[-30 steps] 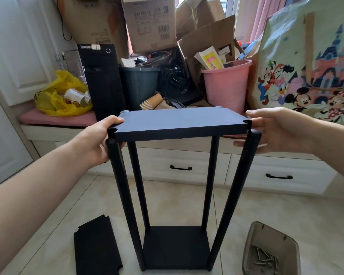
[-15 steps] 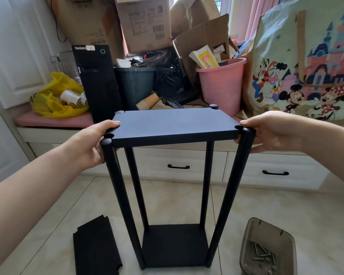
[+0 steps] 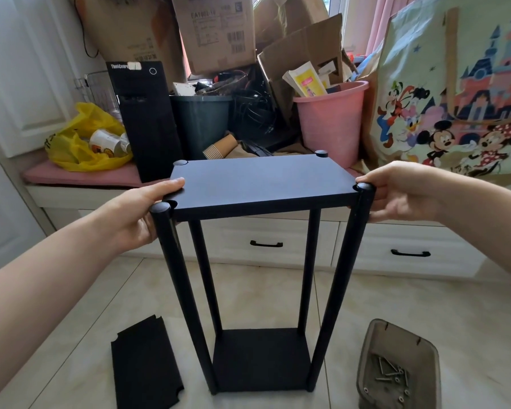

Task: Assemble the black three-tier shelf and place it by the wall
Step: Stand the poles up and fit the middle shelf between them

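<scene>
Shelf [image 3: 260, 181] top held by left hand [image 3: 139, 214] and right hand [image 3: 404, 193] fingers [image 3: 379, 215]; tower [image 3: 151, 122] reads ThinkCentre.

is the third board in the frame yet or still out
Out: the third board lies flat on the floor beside the frame, which holds only two.

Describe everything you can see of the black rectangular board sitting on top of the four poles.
The thin matt black rectangular board, wood-like, has a curved notch at each corner. It lies roughly level atop four upright black round poles, whose tops show at its corners; at the near left a gap shows between notch and pole. The left hand pinches its left edge, thumb on top; the right hand grips its near right corner.
</scene>
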Demonstrator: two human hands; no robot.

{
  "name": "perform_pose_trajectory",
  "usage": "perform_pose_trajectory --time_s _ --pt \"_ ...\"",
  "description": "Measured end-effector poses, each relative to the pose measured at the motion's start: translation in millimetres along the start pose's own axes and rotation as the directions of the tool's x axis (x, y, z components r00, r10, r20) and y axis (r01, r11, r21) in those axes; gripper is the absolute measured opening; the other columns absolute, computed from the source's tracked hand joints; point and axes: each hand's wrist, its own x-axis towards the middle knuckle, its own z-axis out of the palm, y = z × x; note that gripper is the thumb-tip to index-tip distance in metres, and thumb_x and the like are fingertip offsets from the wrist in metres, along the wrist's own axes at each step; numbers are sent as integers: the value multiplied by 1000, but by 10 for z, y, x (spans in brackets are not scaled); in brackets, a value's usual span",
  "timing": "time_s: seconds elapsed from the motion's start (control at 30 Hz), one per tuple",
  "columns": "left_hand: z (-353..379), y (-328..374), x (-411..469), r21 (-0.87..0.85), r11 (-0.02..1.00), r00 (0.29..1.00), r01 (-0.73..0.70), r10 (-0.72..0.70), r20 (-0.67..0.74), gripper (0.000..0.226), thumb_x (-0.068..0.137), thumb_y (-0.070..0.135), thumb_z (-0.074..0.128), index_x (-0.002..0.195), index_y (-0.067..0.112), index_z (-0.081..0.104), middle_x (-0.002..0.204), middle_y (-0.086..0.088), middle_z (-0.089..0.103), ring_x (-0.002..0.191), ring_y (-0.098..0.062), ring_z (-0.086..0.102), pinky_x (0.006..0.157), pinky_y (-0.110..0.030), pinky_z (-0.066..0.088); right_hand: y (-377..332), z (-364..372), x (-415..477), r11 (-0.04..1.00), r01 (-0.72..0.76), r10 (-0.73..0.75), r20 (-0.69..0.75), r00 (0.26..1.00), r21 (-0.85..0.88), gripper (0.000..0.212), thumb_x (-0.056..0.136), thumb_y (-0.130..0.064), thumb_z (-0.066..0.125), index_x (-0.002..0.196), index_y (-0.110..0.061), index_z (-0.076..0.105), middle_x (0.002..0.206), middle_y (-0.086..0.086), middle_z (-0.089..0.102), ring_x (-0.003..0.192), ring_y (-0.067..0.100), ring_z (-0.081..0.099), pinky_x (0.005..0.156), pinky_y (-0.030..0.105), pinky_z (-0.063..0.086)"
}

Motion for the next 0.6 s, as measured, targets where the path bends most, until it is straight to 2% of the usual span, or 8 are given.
perform_pose_trajectory --time_s 0.13,0.27,0.4,0.5,0.6 --pt "-31 -15 4 -11 1000 1000 17 -17 4 58 65 28 79 118 8 65 91 -7 79 74 -17 77 58 -24 61 53 -23 -9 999 -54 54 -8 999 3 24 96 -6 51 75 -5 64 73 12 69 76 24 66 74 43 53" --pt "-55 -29 13 -6 1000 1000 18 -18 17 54 68 27 78 116 7 65 91 -8 79 76 -20 78 55 -26 61 159 -2 32 998 -56 56 -16 998 11 23 95 -14 55 76 -9 66 68 6 70 74 21 63 72 38 51" --pt "-66 -40 23 16 1000 1000 18 -18 5 45 74 26 77 111 6 61 85 -11 79 76 -25 78 60 -35 64 224 61 85 997 -72 71 -22 997 -32 19 96 -23 57 82 -15 66 78 2 67 77 20 61 73 37 50" --pt "-65 -52 41 18 1000 1000 15 -15 3 29 88 24 72 109 6 64 83 -9 79 72 -21 77 57 -30 63 247 67 115 996 -79 78 -37 996 -39 21 97 -25 56 81 -15 65 76 1 67 77 20 61 74 38 50" --pt "-69 -62 51 10 1000 1000 21 -21 3 25 88 22 72 106 7 66 83 -7 79 70 -18 77 52 -26 60 252 72 138 997 -69 67 -63 996 -32 22 97 -22 55 78 -15 65 65 0 68 74 21 61 71 40 51"
